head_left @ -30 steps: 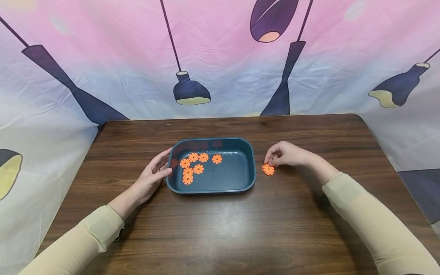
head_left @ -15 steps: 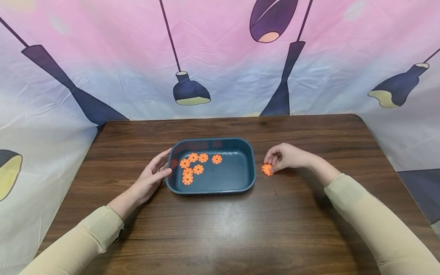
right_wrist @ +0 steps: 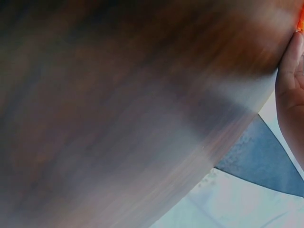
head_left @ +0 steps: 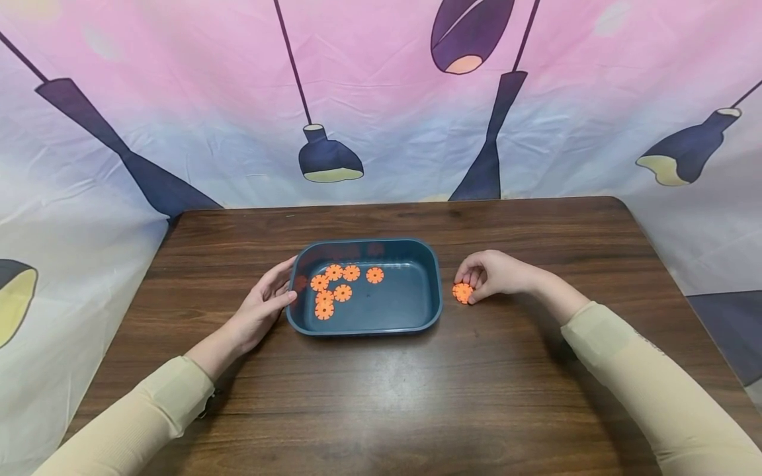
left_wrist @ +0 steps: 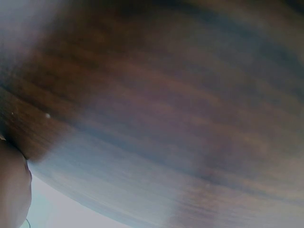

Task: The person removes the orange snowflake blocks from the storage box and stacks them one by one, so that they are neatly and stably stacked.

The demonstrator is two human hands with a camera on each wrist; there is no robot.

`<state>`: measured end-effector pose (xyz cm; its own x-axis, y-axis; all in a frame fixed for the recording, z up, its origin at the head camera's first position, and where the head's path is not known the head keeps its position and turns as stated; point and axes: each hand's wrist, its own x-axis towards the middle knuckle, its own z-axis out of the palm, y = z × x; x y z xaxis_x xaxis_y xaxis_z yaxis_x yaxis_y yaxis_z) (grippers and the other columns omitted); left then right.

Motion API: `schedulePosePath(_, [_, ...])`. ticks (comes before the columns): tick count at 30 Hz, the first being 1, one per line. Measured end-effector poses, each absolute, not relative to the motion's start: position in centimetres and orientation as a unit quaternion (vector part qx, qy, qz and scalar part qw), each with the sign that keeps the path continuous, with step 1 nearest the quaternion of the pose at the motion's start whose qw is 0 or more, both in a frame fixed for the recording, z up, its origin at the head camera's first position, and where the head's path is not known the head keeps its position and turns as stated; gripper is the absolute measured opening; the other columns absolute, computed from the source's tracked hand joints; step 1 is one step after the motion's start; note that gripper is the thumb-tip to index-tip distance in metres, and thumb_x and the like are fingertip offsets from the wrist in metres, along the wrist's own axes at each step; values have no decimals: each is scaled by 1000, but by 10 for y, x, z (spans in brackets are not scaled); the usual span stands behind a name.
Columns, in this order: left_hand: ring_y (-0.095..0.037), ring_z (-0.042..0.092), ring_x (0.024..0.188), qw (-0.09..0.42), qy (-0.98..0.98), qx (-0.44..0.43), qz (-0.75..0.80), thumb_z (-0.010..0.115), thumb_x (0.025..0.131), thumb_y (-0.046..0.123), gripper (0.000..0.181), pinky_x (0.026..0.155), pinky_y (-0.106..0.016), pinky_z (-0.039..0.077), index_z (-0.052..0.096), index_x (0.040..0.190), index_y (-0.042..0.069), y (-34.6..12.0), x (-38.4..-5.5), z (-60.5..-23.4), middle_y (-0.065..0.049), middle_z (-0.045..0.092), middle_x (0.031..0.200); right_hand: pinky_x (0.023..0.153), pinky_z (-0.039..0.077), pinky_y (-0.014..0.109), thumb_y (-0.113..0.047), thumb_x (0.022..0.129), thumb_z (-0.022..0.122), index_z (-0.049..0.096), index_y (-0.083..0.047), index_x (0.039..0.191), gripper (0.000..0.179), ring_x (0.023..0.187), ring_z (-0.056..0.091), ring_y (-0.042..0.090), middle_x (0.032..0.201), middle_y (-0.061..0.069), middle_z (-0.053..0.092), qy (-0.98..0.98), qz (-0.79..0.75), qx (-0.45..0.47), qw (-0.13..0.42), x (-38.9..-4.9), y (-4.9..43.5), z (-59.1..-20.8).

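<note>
A dark blue plastic tub [head_left: 369, 332] stands on the wooden table, with several orange notched building discs [head_left: 342, 293] lying mostly in its left half. My left hand [head_left: 262, 309] grips the tub's left end, thumb over the rim and fingers along the outer wall. Just right of the tub, my right hand [head_left: 497, 272] pinches orange notched discs [head_left: 462, 293] at the tabletop, the thumb at their near edge and the fingers at the far edge. They look like a small overlapping stack. In the right wrist view only an orange sliver [right_wrist: 301, 21] shows beyond the thumb.
The brown table [head_left: 381, 403] reaches back to a hanging cloth [head_left: 238, 99] printed with dark lamps. Its front part lies between my two forearms. The left wrist view holds mostly blurred tabletop [left_wrist: 152, 114].
My right thumb has come down onto the near edge of the orange discs, and the hand has shifted slightly nearer. The left hand and the tub stay put.
</note>
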<state>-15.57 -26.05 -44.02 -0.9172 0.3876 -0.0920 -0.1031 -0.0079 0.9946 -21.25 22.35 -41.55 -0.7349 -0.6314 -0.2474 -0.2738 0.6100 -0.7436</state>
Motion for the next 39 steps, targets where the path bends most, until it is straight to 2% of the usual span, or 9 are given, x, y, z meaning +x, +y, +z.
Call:
schedulePosePath(15, [-1,49,141,169,676,110,708,49,109,2,63,110,-14,46,30,168,16,-262,-155,-441,9,46,157,70,55,21,-6,78,95,74,-4,106,35,80,60,14,91,6,65,873,-328,-284,221,-211,218,-415])
schedulePosePath(26, [-2,49,142,173,671,113,712,51,110,5,63,110,-14,46,29,168,17,-263,-156,-446,9,44,158,73,57,22,-9,82,93,76,-3,107,31,83,63,16,94,7,70,874,-338,-270,219,-214,220,-414])
schedulePosePath(35, [-3,49,141,173,674,114,710,51,110,4,64,110,-15,47,29,168,16,-262,-156,-445,8,45,159,81,60,23,-2,88,85,75,1,111,25,88,68,13,102,15,76,872,-365,-271,180,-223,207,-385])
schedulePosePath(39, [-2,49,141,173,675,111,709,51,110,4,64,110,-14,47,29,169,16,-262,-156,-444,8,44,158,83,60,23,-3,90,83,76,-2,111,22,89,69,14,103,13,76,874,-368,-280,152,-228,195,-369])
